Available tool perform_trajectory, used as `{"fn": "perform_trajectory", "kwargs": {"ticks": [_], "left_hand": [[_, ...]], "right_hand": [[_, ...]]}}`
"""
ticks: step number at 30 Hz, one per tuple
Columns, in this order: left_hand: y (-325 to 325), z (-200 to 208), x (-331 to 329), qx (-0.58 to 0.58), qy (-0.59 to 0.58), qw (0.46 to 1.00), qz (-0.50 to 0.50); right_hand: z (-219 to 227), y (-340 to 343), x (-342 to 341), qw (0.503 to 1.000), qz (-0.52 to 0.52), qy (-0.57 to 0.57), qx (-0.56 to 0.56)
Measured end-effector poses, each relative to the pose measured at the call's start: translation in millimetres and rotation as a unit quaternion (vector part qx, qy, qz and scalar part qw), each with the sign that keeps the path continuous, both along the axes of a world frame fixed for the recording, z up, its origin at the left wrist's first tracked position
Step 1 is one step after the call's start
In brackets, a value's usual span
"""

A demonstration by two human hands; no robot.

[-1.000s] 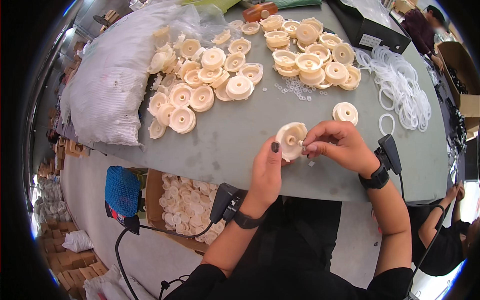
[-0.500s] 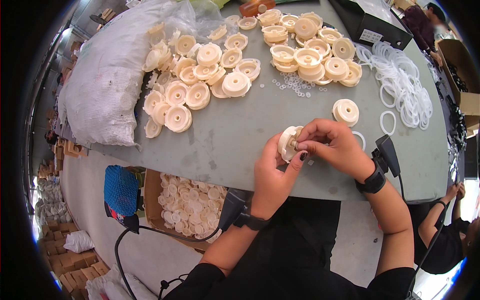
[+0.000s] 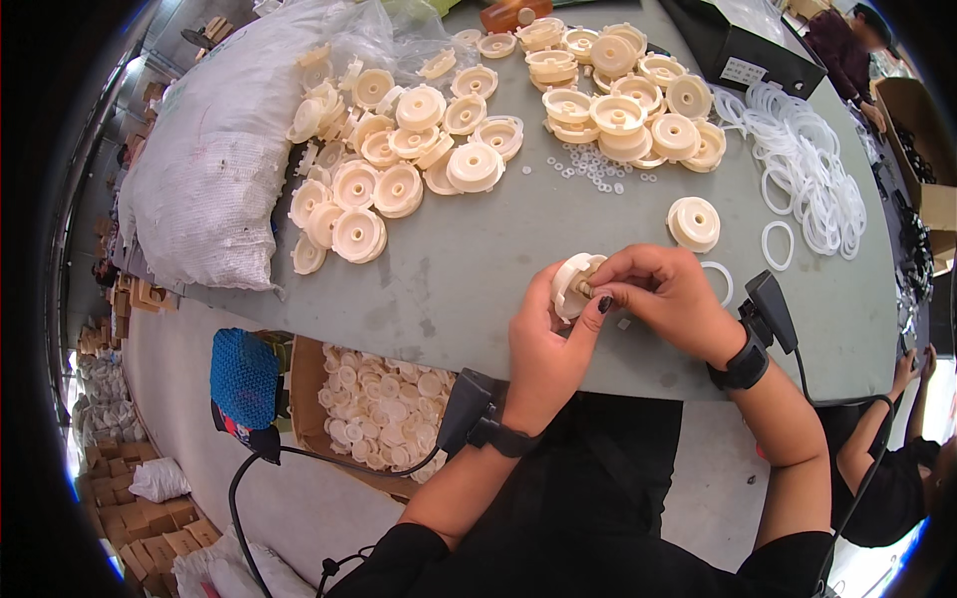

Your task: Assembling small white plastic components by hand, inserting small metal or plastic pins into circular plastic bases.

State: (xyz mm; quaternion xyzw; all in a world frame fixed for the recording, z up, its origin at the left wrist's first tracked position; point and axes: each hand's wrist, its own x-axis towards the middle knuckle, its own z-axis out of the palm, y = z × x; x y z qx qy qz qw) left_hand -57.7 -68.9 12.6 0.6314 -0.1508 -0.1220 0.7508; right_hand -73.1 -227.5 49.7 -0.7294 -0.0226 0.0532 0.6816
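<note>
My left hand [image 3: 550, 344] is closed on the rim of a round cream plastic cap [image 3: 564, 282], holding it tilted just above the table's near side. At the cap's middle, the thumb and fingers of my right hand [image 3: 663, 299] pinch a small brownish stub, mostly hidden by the fingertips. Just beyond my right hand another cream cap [image 3: 693, 224] lies flat. A white translucent ring [image 3: 722, 279] rests partly behind that hand, and a second loose ring [image 3: 778, 245] lies farther right.
Cream caps [image 3: 419, 108] are heaped at the far left beside a white woven sack [image 3: 204, 169]; another pile [image 3: 618, 115] stands at the back. Tiny washers [image 3: 595, 167] are scattered before it. Many rings [image 3: 812, 174] lie right, near a black box [image 3: 743, 50]. A carton [image 3: 309, 399] of pale parts sits below.
The cap in my hands has tipped slightly and shifted a little left, my fingers still at its centre. The rest of the table looks the same, apart from a slight shift of the view.
</note>
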Motion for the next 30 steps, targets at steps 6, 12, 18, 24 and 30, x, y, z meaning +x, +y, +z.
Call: {"fn": "perform_trajectory", "kwargs": {"ticks": [6, 12, 18, 24, 30], "left_hand": [[0, 3, 0, -0.001, 0.000, 1.000, 0.007], [0, 2, -1, -0.041, 0.017, 0.999, 0.005], [0, -3, -1, 0.067, -0.050, 0.996, 0.007], [1, -3, 1, 0.101, -0.089, 0.990, 0.029], [-1, -2, 1, 0.048, -0.062, 0.997, 0.008]], "right_hand": [[-2, -1, 1, 1.000, 0.002, 0.005, 0.006], [-6, 3, 0, 0.999, -0.014, -0.035, -0.026], [-9, 6, 0, 0.998, -0.031, -0.032, -0.052], [-12, 8, -2, 0.996, -0.047, -0.046, -0.056], [-16, -1, 4, 0.998, 0.005, 0.021, 0.052]]}}
